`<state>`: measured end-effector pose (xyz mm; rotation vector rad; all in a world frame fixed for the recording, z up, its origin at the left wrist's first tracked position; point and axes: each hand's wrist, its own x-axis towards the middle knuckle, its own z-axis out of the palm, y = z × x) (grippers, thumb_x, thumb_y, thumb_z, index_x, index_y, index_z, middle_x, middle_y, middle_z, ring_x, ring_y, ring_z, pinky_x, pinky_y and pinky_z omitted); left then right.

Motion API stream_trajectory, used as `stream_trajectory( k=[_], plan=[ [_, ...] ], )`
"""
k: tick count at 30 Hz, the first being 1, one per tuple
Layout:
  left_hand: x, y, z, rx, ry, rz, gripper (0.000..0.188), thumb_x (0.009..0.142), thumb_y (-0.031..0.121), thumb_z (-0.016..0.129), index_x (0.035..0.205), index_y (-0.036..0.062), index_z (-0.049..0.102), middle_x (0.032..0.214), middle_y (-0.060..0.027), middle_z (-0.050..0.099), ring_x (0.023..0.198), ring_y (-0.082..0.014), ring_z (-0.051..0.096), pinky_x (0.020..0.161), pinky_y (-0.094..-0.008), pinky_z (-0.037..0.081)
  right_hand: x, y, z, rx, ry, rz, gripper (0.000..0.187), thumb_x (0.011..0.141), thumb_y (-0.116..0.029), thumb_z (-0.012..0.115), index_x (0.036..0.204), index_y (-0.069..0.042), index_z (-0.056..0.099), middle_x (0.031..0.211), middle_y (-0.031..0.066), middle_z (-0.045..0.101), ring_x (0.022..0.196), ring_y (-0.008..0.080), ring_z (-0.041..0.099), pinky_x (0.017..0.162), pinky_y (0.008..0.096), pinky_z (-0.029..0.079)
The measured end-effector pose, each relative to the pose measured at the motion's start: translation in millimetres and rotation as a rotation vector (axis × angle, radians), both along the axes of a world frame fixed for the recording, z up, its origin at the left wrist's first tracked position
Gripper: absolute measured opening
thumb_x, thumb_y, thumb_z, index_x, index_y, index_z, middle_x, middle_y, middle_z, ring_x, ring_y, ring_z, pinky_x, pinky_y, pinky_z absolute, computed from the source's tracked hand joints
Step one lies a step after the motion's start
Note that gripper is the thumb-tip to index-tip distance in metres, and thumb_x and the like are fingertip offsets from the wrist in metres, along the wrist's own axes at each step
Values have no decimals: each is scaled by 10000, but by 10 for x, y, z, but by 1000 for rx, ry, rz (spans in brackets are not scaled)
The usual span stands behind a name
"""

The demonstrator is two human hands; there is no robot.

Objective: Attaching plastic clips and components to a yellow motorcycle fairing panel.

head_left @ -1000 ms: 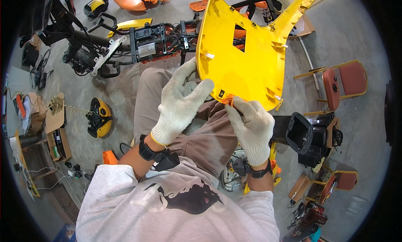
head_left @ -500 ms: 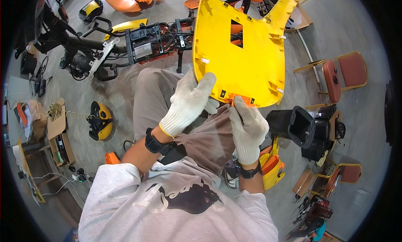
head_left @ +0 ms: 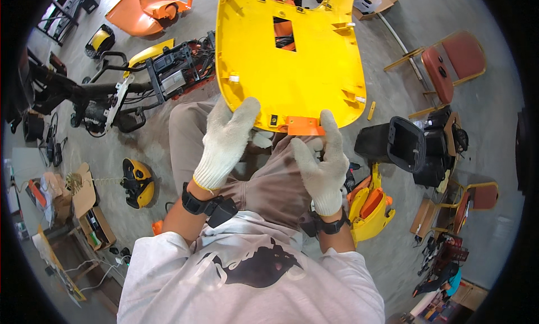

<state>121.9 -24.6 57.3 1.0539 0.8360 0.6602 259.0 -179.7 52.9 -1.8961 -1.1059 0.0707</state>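
Note:
A large yellow plastic body panel [head_left: 303,71] with a rectangular cut-out leans over my knees, its clips and ribs facing me. My gloved left hand [head_left: 227,133] grips its lower left edge, thumb on the face and fingers behind. An orange plastic piece [head_left: 305,126] sits at the middle of the panel's bottom edge, beside a small dark clip [head_left: 273,120]. My gloved right hand [head_left: 323,161] is just below and right of that piece, thumb and forefinger apart. The forefinger tip is at the piece's right end; whether it touches cannot be told.
A stripped scooter frame [head_left: 163,80] lies at the left, with orange body parts [head_left: 147,12] behind it. A yellow-black helmet [head_left: 137,184] is on the floor. At the right stand a black bin [head_left: 405,144], a red chair [head_left: 449,66] and yellow-orange parts [head_left: 370,209].
My right thumb and forefinger have spread from their pinch on the orange piece, which now shows more of its face. The panel appears further left in view; my left hand still holds it.

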Motion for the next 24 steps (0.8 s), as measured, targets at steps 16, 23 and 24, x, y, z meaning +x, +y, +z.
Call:
stream_trajectory(
  k=[16, 23, 24],
  plan=[
    [-165, 153, -166, 371, 52, 20, 386, 1085, 299, 629, 1305, -17, 621, 1118, -136, 761, 829, -228, 765, 658, -357, 650, 785, -1374, -866, -221, 203, -471, 389, 1010, -308, 637, 1292, -55, 726, 1244, 199, 746, 1103, 333, 725, 985, 378, 537],
    [-223, 209, -140, 85, -114, 116, 393, 1039, 279, 702, 1309, -3, 660, 1166, -145, 759, 935, -231, 769, 706, -342, 661, 508, -3179, -3326, -654, 1261, -781, 294, 990, -329, 630, 920, -49, 688, 749, 58, 640, 594, 182, 584, 551, 356, 455],
    [-232, 202, -148, 87, -168, 63, 401, 1041, 281, 699, 1316, -6, 652, 1164, -149, 759, 917, -233, 770, 702, -344, 664, 300, -3379, -3583, -618, 1393, -772, 289, 985, -330, 632, 940, -53, 699, 757, 57, 655, 592, 179, 589, 549, 354, 454]
  ],
)
